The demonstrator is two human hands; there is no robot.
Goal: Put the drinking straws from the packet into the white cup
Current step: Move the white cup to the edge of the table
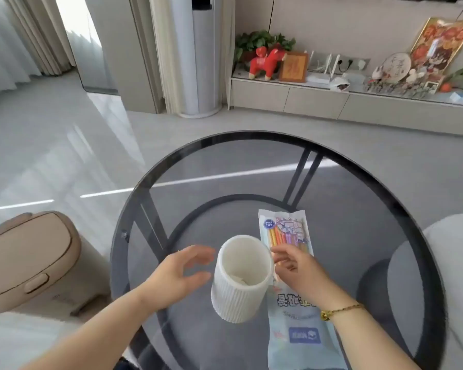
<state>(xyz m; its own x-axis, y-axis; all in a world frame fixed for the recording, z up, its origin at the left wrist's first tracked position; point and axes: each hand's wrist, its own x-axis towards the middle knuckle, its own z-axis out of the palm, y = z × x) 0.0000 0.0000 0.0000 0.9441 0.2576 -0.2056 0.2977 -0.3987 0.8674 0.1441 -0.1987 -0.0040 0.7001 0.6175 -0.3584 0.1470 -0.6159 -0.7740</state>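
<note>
A white ribbed cup stands upright on the round glass table, with something pale at its bottom. To its right lies a long packet of coloured drinking straws, flat on the glass and running from the table's middle to its near edge. My left hand hovers just left of the cup, fingers spread, holding nothing. My right hand is over the packet's middle, right beside the cup, fingers apart and near the straws; a gold bracelet sits on that wrist.
A beige lidded bin stands on the floor left of the table. A grey cushioned seat is at the right. A low cabinet with ornaments and a tall white floor unit line the far wall.
</note>
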